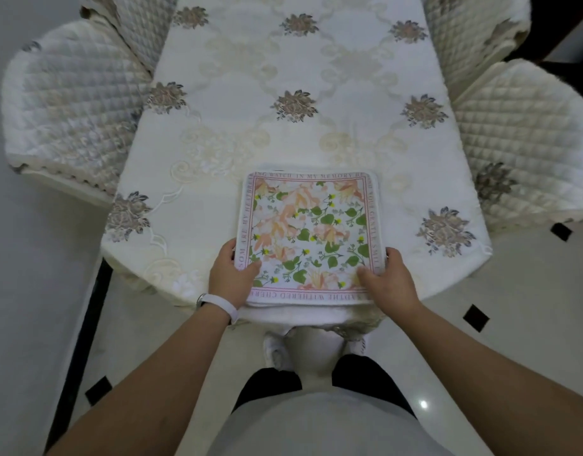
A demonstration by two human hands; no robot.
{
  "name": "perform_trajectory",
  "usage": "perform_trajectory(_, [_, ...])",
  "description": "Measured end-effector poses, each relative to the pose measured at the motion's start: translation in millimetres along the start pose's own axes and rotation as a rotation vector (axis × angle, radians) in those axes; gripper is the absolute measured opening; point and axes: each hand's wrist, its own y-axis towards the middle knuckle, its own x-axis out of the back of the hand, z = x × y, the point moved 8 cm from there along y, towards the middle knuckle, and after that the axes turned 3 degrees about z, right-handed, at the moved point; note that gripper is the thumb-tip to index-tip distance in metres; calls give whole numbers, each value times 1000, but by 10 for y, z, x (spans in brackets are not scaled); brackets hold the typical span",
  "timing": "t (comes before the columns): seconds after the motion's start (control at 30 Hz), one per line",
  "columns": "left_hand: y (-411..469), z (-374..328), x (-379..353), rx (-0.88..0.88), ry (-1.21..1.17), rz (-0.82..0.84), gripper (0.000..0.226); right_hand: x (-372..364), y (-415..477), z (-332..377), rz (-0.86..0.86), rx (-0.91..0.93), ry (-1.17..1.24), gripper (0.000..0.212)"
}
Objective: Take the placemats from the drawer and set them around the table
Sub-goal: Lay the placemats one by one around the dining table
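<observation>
The left hand (231, 274) and the right hand (387, 278) each grip a near corner of the placemats (308, 225), with the thumb laid on top and the fingers curled around the side edge. The placemats, a flat stack with a flower print on top, lie at the near end of the table (464, 258). A cream embroidered tablecloth (250, 77) covers it. Quilted chairs (70, 103) stand at both sides. The floor (530, 307) is pale tile with small black squares.
</observation>
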Motion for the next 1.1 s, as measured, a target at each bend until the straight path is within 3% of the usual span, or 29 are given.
perform_trajectory(0.17, [178,-54,36,-27,52,59,39,39,79,-88,17,-53,-107,49])
perform_trajectory(0.3, [315,-99,81,94,-4,96,34,79,169,-113,23,-74,-155,72])
perform_trajectory(0.6, [424,-254,106,73,55,95,26,58,336,178,-24,-73,-173,47])
perform_trajectory(0.77, [360,-338,87,16,59,66,30,144,451,158,-53,-92,-8,22])
perform_trajectory(1.0, [363,-328,14,40,1,64,39,151,543,190,69,-76,67,34])
perform_trajectory(1.1, [359,-311,-30,51,-7,74,37,109,526,220,84,-44,127,53])
